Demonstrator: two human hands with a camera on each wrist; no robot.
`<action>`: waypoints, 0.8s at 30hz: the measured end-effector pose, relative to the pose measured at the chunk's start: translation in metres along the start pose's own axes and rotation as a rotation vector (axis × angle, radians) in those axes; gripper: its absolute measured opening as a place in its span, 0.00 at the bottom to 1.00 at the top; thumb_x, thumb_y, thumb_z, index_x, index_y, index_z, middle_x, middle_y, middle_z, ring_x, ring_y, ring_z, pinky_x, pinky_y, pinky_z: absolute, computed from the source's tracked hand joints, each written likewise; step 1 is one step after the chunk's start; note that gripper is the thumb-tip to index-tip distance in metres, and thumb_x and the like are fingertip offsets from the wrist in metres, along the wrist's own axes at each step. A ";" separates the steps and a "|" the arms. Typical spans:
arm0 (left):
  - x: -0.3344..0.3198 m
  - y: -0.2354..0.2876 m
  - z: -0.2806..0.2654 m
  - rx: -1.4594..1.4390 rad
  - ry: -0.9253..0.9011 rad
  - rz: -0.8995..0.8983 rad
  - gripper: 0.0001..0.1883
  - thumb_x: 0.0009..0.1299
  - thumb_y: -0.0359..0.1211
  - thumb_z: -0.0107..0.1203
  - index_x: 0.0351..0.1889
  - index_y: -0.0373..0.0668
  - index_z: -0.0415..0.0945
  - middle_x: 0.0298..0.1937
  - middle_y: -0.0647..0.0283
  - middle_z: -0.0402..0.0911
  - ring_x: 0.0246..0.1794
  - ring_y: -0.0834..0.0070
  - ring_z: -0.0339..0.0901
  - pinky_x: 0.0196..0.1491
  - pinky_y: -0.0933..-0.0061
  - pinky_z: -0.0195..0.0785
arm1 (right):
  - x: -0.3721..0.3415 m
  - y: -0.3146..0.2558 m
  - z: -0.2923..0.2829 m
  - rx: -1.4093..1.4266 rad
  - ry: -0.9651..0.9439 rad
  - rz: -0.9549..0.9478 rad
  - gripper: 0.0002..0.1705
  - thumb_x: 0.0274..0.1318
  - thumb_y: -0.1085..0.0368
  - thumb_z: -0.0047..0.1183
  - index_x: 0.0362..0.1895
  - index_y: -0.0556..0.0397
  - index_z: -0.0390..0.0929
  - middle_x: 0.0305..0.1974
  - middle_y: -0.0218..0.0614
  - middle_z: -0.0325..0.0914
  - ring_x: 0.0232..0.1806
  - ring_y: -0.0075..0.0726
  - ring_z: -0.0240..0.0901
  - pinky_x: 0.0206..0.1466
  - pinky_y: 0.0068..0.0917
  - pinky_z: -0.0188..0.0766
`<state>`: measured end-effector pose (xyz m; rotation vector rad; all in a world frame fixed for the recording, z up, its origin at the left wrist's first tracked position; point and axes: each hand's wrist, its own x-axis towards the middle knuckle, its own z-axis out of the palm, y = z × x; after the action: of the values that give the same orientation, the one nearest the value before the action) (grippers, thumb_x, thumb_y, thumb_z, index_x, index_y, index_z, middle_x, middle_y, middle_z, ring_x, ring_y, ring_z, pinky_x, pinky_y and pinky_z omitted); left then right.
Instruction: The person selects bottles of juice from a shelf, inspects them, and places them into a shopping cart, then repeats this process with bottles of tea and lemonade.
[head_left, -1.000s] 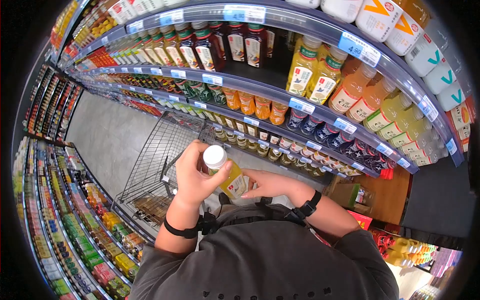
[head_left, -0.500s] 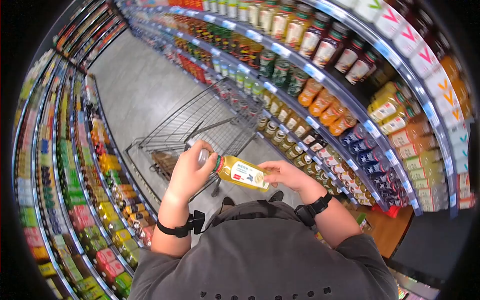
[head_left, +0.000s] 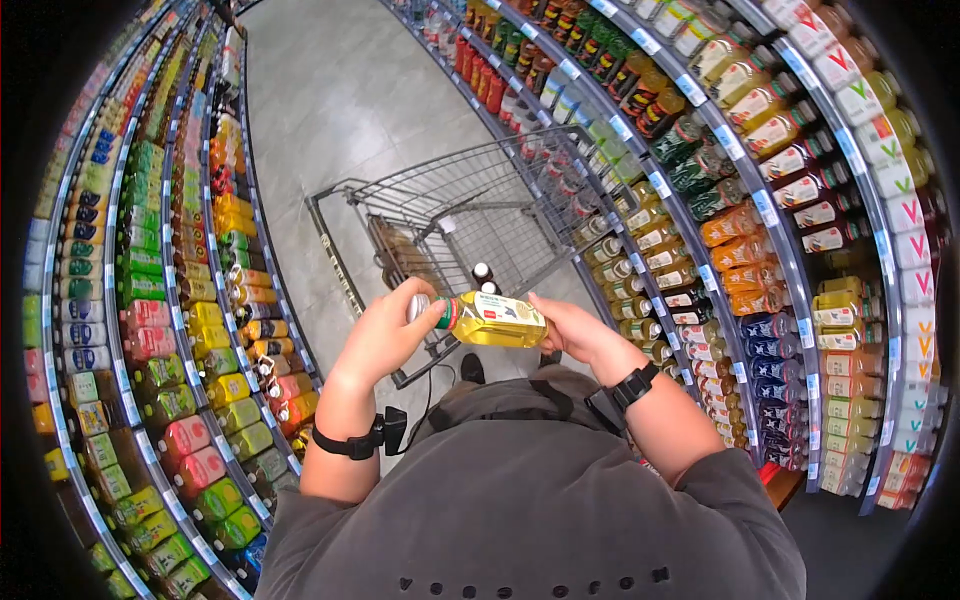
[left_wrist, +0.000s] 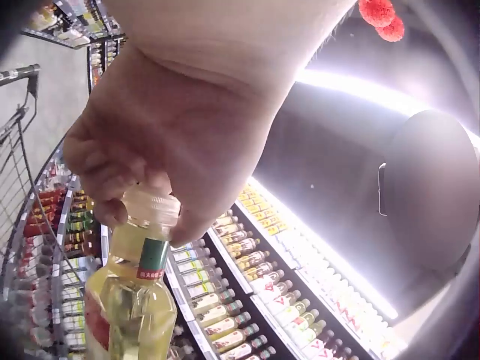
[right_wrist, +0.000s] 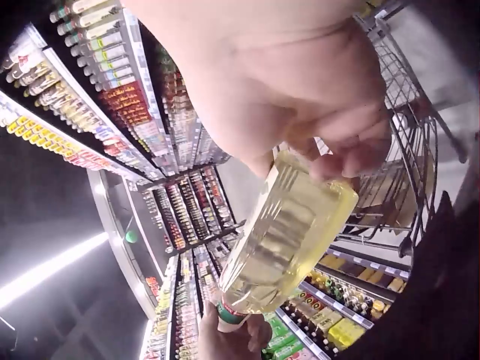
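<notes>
A clear bottle of yellow drink lies nearly level before the person's body, its label facing up. The left hand grips it round the cap and neck. At the other end, the right hand pinches the base between thumb and fingers. In the left wrist view, the thumb and fingers of the left hand close round the pale cap, above a green and red neck band. From the right wrist, the bottle's clear body shows pale yellow liquid, with the right hand at its base.
A wire shopping cart stands just ahead, with a brown item and a dark bottle with a white cap seen by it. Drink shelves line the right side, more shelves the left. Grey floor runs between.
The bottle has tipped from cap-up to nearly level, and the right hand has come to its base. The view has turned, bringing the cart toward the middle and the drink shelves to the right.
</notes>
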<state>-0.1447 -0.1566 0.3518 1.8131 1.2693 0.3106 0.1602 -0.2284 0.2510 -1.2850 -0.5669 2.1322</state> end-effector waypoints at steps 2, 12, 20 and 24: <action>0.002 -0.018 -0.001 -0.035 0.011 -0.019 0.17 0.77 0.42 0.60 0.51 0.37 0.79 0.26 0.57 0.78 0.27 0.72 0.72 0.33 0.66 0.66 | 0.021 0.004 0.004 0.033 -0.034 0.072 0.26 0.78 0.39 0.43 0.50 0.46 0.80 0.32 0.25 0.77 0.24 0.24 0.60 0.31 0.25 0.59; 0.049 -0.055 0.003 -0.020 0.008 -0.267 0.24 0.72 0.49 0.63 0.50 0.35 0.84 0.26 0.49 0.82 0.29 0.57 0.83 0.36 0.59 0.73 | 0.118 -0.012 -0.023 0.075 -0.004 0.291 0.22 0.79 0.45 0.44 0.48 0.47 0.80 0.32 0.24 0.77 0.26 0.24 0.61 0.32 0.25 0.60; 0.155 -0.086 0.039 -0.076 0.026 -0.474 0.27 0.69 0.49 0.64 0.55 0.37 0.85 0.21 0.49 0.80 0.25 0.57 0.83 0.35 0.59 0.73 | 0.224 -0.031 -0.082 0.124 -0.022 0.312 0.23 0.78 0.54 0.46 0.69 0.49 0.70 0.45 0.29 0.78 0.33 0.23 0.71 0.34 0.24 0.72; 0.223 -0.113 0.086 0.127 0.044 -0.451 0.25 0.68 0.46 0.63 0.56 0.39 0.85 0.26 0.42 0.84 0.33 0.49 0.87 0.42 0.55 0.79 | 0.283 -0.020 -0.108 0.115 0.105 0.344 0.33 0.76 0.58 0.49 0.80 0.48 0.59 0.53 0.33 0.78 0.30 0.25 0.77 0.31 0.22 0.78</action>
<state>-0.0628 0.0010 0.1556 1.5706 1.7155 0.0185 0.1583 -0.0185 0.0321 -1.5053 -0.1851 2.3128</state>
